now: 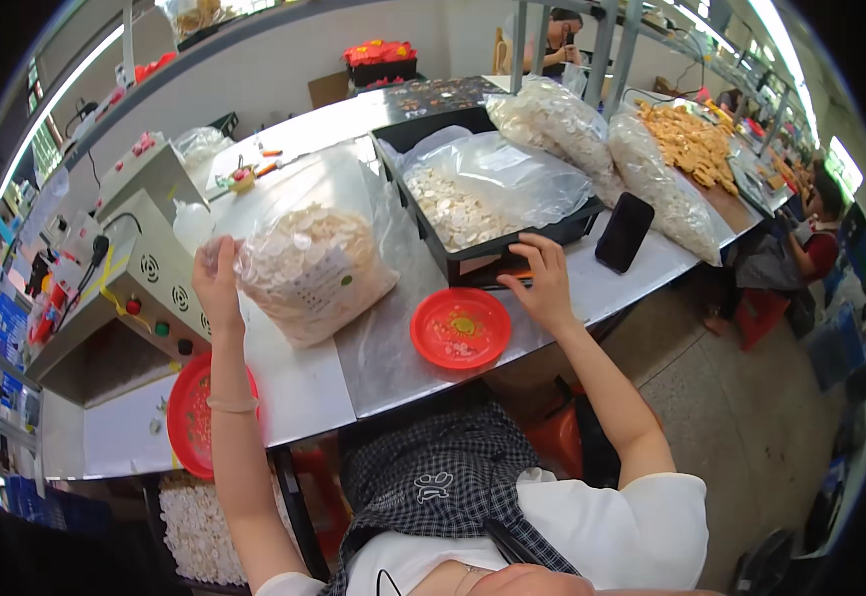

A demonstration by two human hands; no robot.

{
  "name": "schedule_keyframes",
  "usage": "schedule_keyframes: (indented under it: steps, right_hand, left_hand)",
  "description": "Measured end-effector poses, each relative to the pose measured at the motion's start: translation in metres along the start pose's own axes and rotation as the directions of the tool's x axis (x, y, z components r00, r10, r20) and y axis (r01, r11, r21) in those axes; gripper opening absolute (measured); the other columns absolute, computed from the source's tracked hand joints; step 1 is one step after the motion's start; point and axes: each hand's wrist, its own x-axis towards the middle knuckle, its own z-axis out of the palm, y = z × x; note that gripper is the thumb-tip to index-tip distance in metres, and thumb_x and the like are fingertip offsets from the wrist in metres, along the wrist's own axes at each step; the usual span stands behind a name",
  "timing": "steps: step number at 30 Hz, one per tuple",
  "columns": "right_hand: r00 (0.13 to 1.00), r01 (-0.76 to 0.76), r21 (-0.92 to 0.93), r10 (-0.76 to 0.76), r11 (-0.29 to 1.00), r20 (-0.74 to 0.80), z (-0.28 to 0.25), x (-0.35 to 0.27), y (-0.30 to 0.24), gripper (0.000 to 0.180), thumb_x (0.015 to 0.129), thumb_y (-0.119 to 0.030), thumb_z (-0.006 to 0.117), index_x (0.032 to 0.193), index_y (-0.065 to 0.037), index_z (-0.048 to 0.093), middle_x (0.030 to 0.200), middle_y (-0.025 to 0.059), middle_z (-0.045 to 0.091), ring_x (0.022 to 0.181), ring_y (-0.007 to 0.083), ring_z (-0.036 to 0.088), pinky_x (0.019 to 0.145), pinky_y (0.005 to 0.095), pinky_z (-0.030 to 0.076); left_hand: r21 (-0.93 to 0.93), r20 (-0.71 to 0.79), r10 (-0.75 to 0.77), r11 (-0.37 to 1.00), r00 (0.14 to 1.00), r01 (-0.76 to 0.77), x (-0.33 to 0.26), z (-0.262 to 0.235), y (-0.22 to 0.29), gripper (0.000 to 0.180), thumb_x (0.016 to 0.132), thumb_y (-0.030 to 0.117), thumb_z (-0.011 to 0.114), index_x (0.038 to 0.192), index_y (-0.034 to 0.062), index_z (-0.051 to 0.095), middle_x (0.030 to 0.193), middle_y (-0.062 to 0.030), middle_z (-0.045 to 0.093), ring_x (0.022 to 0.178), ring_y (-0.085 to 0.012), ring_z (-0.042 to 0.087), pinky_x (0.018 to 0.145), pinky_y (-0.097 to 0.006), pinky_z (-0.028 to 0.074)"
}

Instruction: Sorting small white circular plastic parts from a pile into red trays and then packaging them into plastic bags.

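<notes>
A clear plastic bag [314, 273] full of pale, flat pieces stands on the table, a printed label on its front. At its left side my left hand [218, 283] has its fingers closed on the bag's edge. My right hand [544, 288] is held at the near side of a black tray [440, 243], its fingers apart and nothing seen in them. An orange stick-like thing [520, 275] shows beside its thumb. More pale pieces [453, 207] and a loose plastic bag [512, 177] lie inside the tray. Below it sits a red plate [461, 343] with a few small pieces.
A grey machine [140, 273] with buttons stands at the left, beside a second red dish [182, 417]. A phone [625, 231] leans near the tray. Filled bags [661, 189] and a heap of orange pieces [686, 144] occupy the right. Other people sit farther off.
</notes>
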Motion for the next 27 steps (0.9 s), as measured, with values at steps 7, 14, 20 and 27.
schedule_keyframes:
  steps: [7,14,20,27]
  right_hand:
    - [0.984,-0.002,-0.179,0.034,0.984,0.177,0.028,0.020,0.053,0.050,0.060,-0.024,0.082,0.103,-0.012,0.059,0.102,0.0062,0.057,0.107,0.0265,0.050,0.099,0.0416,0.029]
    - [0.990,-0.015,-0.172,0.039,0.985,0.133,0.059,0.037,0.061,0.053,0.058,-0.029,0.083,0.100,-0.009,0.058,0.101,0.0076,0.057,0.108,0.0272,0.049,0.098,0.0423,0.029]
    - [0.992,-0.012,-0.176,0.034,0.984,0.124,0.095,0.064,0.082,0.053,0.060,-0.032,0.083,0.100,-0.009,0.058,0.103,0.0075,0.057,0.109,0.0269,0.048,0.097,0.0422,0.029]
    - [0.982,0.042,-0.183,-0.007,0.982,0.187,0.104,0.083,0.086,0.051,0.062,-0.031,0.082,0.099,-0.009,0.057,0.102,0.0076,0.057,0.109,0.0285,0.049,0.098,0.0432,0.032]
  left_hand:
    - [-0.043,-0.014,-0.018,0.999,1.000,0.018,-0.002,0.001,-0.003,0.018,0.094,0.016,0.062,0.104,0.0009,0.061,0.095,-0.0030,0.064,0.087,-0.0099,0.059,0.079,-0.025,0.046]
    - [-0.027,-0.031,-0.005,1.000,1.000,0.004,-0.002,-0.001,-0.001,0.018,0.094,0.017,0.062,0.104,0.0012,0.061,0.095,-0.0032,0.064,0.087,-0.0101,0.059,0.080,-0.025,0.046]
    - [-0.018,-0.029,-0.018,1.000,0.999,0.018,-0.005,0.003,0.003,0.019,0.094,0.017,0.062,0.104,0.0009,0.060,0.096,-0.0035,0.064,0.087,-0.0103,0.059,0.082,-0.026,0.046]
    - [-0.015,-0.073,0.086,0.996,0.994,-0.087,-0.005,0.006,-0.003,0.018,0.093,0.015,0.063,0.102,0.0002,0.060,0.095,-0.0045,0.064,0.085,-0.0104,0.060,0.079,-0.026,0.049]
